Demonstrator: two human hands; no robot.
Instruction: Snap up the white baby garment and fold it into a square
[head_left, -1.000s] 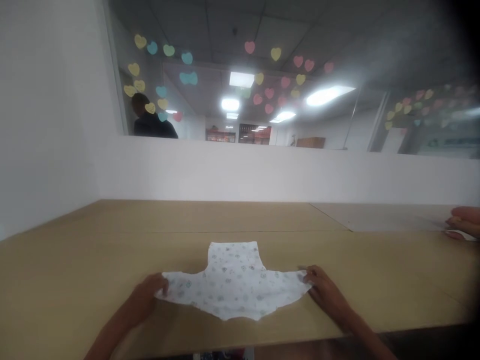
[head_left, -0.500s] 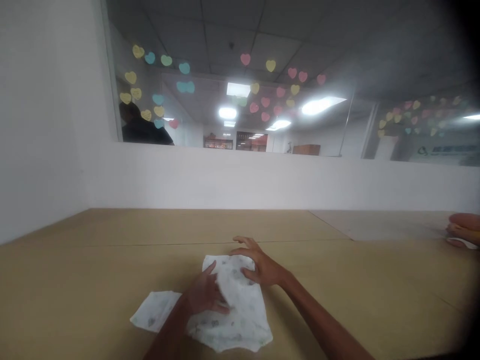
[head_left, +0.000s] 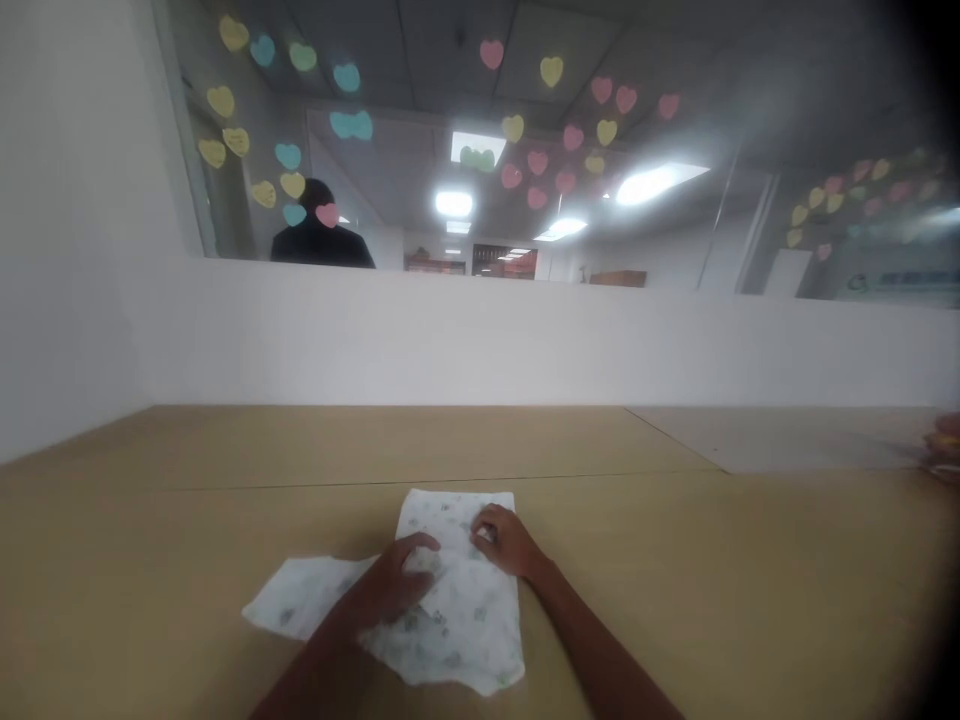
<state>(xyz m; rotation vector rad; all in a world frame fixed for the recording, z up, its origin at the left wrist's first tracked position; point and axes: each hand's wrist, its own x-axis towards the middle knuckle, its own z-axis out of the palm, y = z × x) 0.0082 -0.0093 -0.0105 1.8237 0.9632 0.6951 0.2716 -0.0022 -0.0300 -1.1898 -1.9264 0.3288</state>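
A small white shirt (head_left: 472, 620) with a faint grey-green print lies on the table, with a sleeve-like part (head_left: 300, 595) reaching out to the left. My left hand (head_left: 394, 585) rests on its left side, thumb and fingers apart, palm toward the cloth. On the upper right part of the fabric, my right hand (head_left: 510, 540) has its fingers curled toward the thumb, with a bit of cloth seemingly pinched between them. Part of the shirt's left side is covered by my left hand and forearm.
The tan tabletop (head_left: 225, 520) runs back to a low white wall (head_left: 450, 340) with a window above. Heart-shaped notes (head_left: 551, 72) stick to the glass. A person in dark clothes (head_left: 319, 235) is beyond it. A blurred hand (head_left: 945, 450) shows at the far right edge.
My right hand has come down from above the shirt's top edge onto the cloth, its fingers curling in. The raised fold between my hands now lies flatter. The view has tilted slightly.
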